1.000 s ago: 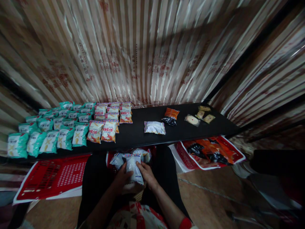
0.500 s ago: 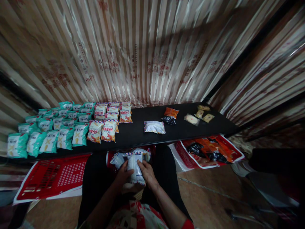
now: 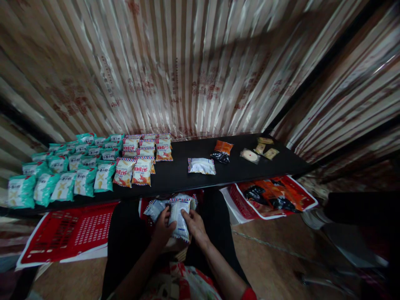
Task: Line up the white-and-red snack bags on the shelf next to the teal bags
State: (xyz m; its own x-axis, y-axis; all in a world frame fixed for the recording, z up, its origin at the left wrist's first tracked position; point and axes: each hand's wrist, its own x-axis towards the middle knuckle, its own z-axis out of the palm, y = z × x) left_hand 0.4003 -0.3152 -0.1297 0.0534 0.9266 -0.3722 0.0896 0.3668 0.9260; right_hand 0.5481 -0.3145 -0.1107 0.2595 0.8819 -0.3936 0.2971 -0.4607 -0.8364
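Both hands hold one white snack packet point(image 3: 178, 216) with a red-and-blue striped edge, low over my lap. My left hand point(image 3: 162, 227) grips its left side and my right hand point(image 3: 195, 225) grips its right side, fingers closed on it. Just beyond them, more white packets point(image 3: 156, 208) lie in a red bag between my knees. On the black table point(image 3: 181, 177) ahead lie rows of teal packets point(image 3: 62, 175), orange-and-white packets point(image 3: 140, 160) and a single white packet point(image 3: 201, 166).
At the table's right end lie an orange pouch point(image 3: 224, 146), a black pouch point(image 3: 221, 157), a clear round-cake packet point(image 3: 250, 156) and small tan packets point(image 3: 265, 148). A red bag point(image 3: 68, 233) lies lower left; another red bag with orange and black pouches point(image 3: 271, 198) lies lower right. A striped curtain hangs behind.
The held white packet has risen a little and tipped more upright between my hands. The view has shifted slightly; the things on the table have not moved.
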